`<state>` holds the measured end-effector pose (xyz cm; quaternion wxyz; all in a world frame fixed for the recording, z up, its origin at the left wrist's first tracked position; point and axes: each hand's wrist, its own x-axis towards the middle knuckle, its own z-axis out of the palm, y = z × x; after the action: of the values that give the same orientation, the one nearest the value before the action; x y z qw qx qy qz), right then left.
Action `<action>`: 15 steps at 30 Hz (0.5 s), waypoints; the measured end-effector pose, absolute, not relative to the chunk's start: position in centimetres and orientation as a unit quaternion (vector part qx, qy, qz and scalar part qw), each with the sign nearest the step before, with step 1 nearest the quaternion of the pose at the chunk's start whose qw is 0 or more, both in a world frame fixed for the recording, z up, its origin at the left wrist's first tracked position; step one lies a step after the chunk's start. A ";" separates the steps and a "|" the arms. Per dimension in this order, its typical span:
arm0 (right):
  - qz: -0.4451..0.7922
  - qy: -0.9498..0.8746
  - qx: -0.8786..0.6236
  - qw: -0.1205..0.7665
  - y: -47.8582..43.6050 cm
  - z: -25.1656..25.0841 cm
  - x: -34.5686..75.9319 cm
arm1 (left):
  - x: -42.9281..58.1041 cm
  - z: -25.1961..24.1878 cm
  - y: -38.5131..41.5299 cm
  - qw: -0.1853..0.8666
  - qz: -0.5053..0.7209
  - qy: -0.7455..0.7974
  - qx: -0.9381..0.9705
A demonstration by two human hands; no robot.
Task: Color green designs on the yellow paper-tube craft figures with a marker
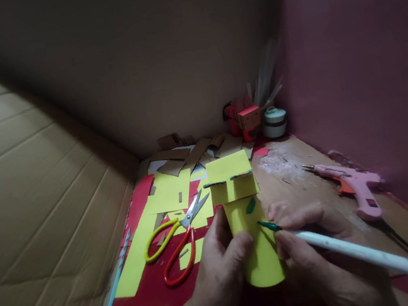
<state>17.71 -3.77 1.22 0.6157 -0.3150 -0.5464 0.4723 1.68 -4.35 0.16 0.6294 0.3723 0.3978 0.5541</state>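
My left hand is wrapped round a yellow paper tube figure, thumb across its front. A box-shaped yellow top with two dark-edged flaps sits on the tube. A green leaf-shaped mark shows on the tube below the box. Between the thumb and fingers of my right hand is a long white green-tipped pen. Its tip points at the tube just below the green mark; whether it touches I cannot tell. Left of the figure lie scissors with one yellow and one red handle, blades spread.
Yellow paper sheets and cardboard scraps cover the red surface. A pink glue gun lies at right, its cord trailing forward. Behind stand a red box-topped figure and a lidded pot. A cardboard panel borders the left; a blue pencil-like stick lies beside it.
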 end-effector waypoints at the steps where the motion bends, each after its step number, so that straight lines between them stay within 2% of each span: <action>1: 0.477 -0.547 -0.310 0.615 -3.9 1.2 17.7 | 1.7 0.1 -4.4 0.632 0.557 0.393 0.368; 15: 0.485 -0.525 -0.298 0.633 -4.1 0.4 17.0 | 2.2 0.7 -4.3 0.646 0.565 0.384 0.341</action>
<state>16.99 -4.11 0.38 0.6331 -0.2979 -0.5248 0.4848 2.23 -4.26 0.65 0.6463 0.3406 0.3838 0.5649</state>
